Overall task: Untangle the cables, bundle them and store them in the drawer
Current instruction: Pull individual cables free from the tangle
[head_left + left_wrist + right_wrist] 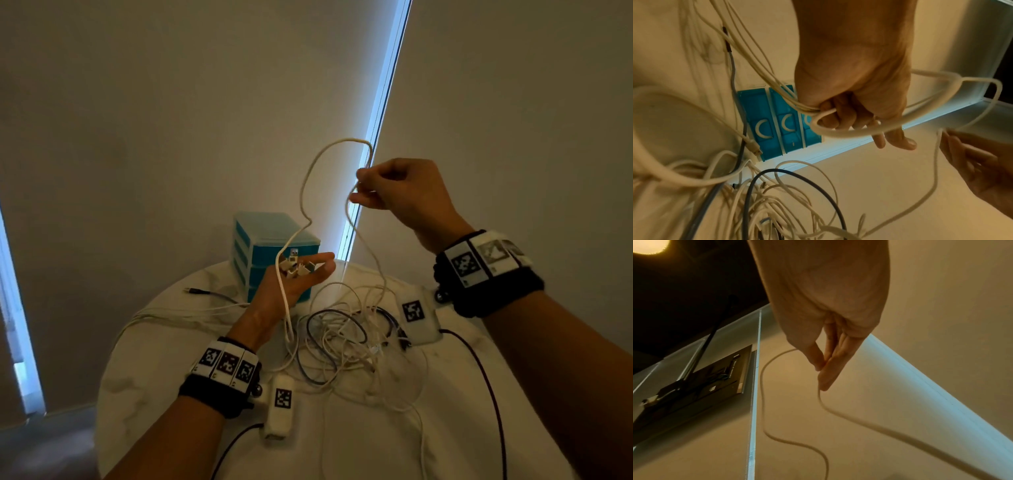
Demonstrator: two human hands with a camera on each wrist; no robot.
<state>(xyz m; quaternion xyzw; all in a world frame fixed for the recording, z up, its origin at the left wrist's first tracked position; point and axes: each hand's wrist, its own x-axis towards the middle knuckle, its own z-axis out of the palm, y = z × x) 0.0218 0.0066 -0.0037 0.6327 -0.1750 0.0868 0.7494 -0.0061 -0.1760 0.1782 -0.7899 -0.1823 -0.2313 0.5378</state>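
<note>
My right hand [358, 192] is raised above the table and pinches a white cable [310, 171] between thumb and fingers [823, 368]. From there the cable arches up and drops to my left hand [308, 270]. That hand is palm-up in front of the blue drawer unit [260, 236] and holds several white cable ends with their plugs [294, 265]. In the left wrist view its fingers [830, 116] curl round a bunch of white cables [777, 84]. A tangle of white and dark cables [342, 335] lies on the round white table [359, 438] below both hands.
A grey cable with a metal plug [205, 292] lies at the table's far left, beside white strands [171, 313] running to the left edge. The drawer unit's drawers [764, 126] are closed. Black leads from the wrist cameras [479, 370] trail over the front of the table.
</note>
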